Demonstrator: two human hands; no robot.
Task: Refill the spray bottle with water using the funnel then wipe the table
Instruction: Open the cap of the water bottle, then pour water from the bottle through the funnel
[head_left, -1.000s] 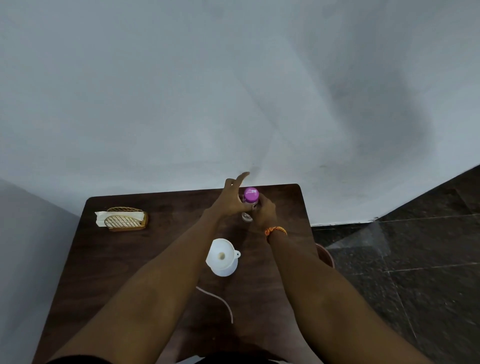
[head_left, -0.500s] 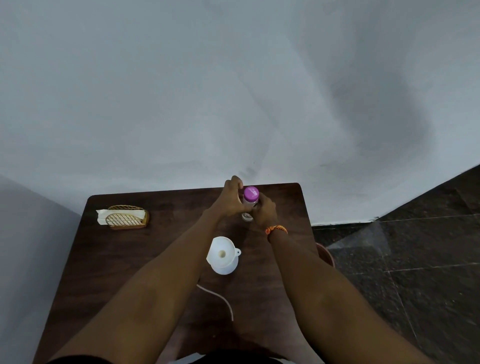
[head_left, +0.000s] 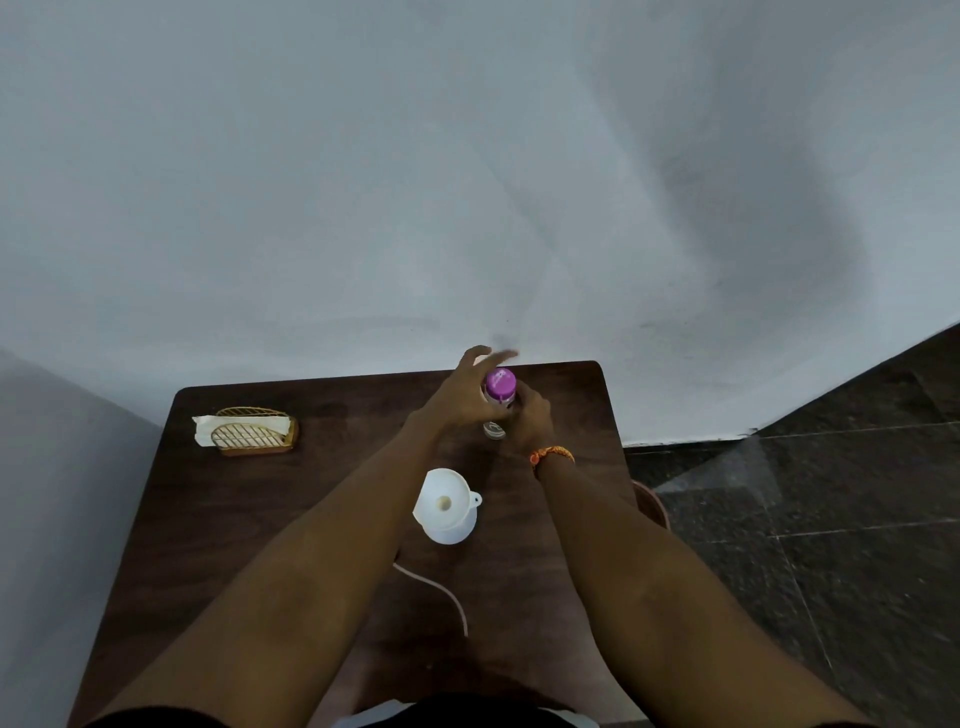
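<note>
Purple-capped spray bottle (head_left: 498, 400) upright near the dark wood tabletop (head_left: 311, 519) far edge, my right hand (head_left: 527, 421) wrapped round its body, my left hand (head_left: 462, 395) at the cap, fingers partly spread; white funnel (head_left: 447, 506) nearer me.

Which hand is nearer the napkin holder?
Left. The left hand is at the bottle, on the side facing the napkin holder; the right hand grips the bottle's far side.

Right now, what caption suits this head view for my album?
Both hands work a purple-capped bottle at the table's far edge, white funnel waiting nearby.
</note>
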